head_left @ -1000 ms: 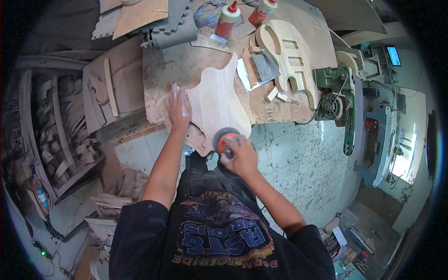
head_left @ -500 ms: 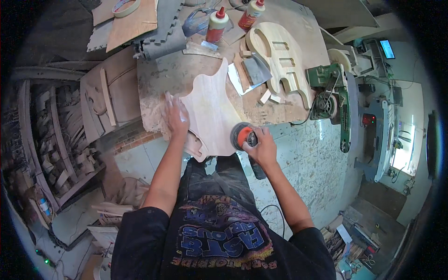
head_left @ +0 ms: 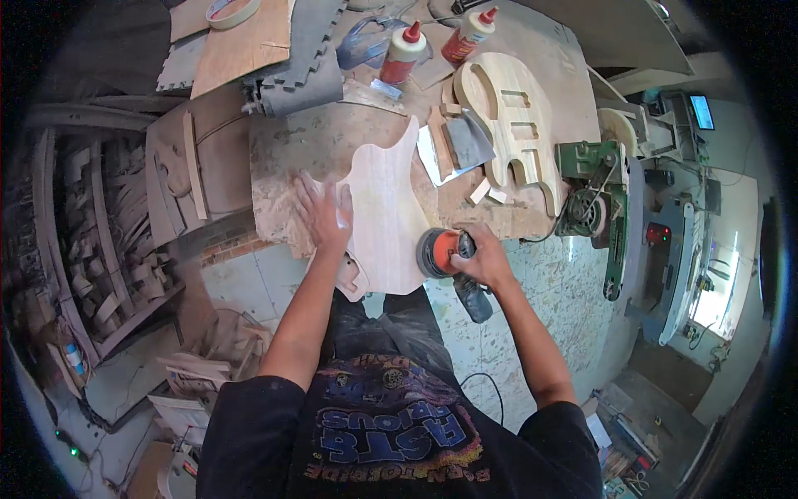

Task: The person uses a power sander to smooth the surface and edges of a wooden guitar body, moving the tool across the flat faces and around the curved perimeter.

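A pale wooden guitar body lies at the front edge of the workbench, its near end sticking out past it. My left hand rests on the left side of the body, fingers spread and stretched out. On the opposite side my right hand grips an orbital sander with an orange and black housing. The sander stands tilted, its pad against the body's right edge. Below my left wrist shows a hollowed wooden piece at the body's lower left; how it joins the body is hidden.
A second guitar body with routed cavities lies at the right of the workbench, near sandpaper and wood blocks. Two glue bottles stand behind. A green belt-driven machine adjoins the right; foam mats sit back left.
My left hand has slid a little to the right, further onto the guitar body. The sander has tipped and turned slightly at the body's right edge. The whole view has shifted a little.
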A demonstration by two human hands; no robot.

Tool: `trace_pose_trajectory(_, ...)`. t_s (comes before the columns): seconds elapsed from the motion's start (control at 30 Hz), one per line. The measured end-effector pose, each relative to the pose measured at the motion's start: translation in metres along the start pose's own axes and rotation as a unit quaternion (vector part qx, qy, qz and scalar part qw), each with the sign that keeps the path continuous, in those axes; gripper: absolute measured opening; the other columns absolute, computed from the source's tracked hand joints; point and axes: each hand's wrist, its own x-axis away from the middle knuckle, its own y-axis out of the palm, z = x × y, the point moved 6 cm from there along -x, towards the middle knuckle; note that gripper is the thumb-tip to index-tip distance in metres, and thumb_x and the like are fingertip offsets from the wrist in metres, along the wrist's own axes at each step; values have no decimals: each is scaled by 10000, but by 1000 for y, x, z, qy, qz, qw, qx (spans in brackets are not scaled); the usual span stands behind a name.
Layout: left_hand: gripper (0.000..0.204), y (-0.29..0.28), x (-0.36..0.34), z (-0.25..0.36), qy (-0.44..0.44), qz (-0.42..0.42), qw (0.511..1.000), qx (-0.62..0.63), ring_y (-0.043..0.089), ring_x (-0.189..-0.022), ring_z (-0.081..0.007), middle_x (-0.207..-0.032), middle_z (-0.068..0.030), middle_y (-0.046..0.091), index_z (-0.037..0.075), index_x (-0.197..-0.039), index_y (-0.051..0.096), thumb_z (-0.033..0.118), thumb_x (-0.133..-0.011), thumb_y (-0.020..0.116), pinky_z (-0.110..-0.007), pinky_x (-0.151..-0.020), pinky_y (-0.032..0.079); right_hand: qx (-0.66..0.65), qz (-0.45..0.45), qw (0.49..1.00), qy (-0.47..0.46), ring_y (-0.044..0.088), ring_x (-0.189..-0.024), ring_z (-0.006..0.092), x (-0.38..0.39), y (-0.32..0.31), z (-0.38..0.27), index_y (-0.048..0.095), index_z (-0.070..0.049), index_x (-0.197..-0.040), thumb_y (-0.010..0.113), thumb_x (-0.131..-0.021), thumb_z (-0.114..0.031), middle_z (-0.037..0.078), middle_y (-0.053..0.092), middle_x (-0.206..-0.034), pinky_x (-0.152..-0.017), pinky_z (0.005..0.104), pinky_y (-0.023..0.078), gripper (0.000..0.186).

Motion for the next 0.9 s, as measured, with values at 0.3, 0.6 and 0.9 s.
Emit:
trace_pose_trajectory(0.3,450,14,-4,17,-17,-18,997,-68,181,-1549,-451,-1612,-162,398,74,-1357,623,359,-1041,478,-645,-1229,135,11,70,985,-157,609,-1069,403,-78,-1,-46,657,-67,-1227,769,-701,-244,197,602,-1116,-931,455,516,567)
trace_pose_trajectory(0.6,672,7,-14,33,-53,-100,992,-45,193,-1558,-400,-1523,-137,505,92,-1403,594,557,-918,614,-626,-1259,81,59,47,985,-158,625,-1054,399,-73,-2,-27,655,-102,-1225,790,-715,-241,174,590,-1118,-902,461,536,545)
trace_pose_trajectory(0.9,597,11,-21,46,-68,-59,993,-79,203,-1537,-463,-1431,-218,564,-5,-1270,660,482,-933,593,-644,-1250,67,77,38,988,-126,606,-1092,412,-97,-11,-21,602,-81,-1254,828,-718,-204,181,564,-1174,-929,471,521,594)
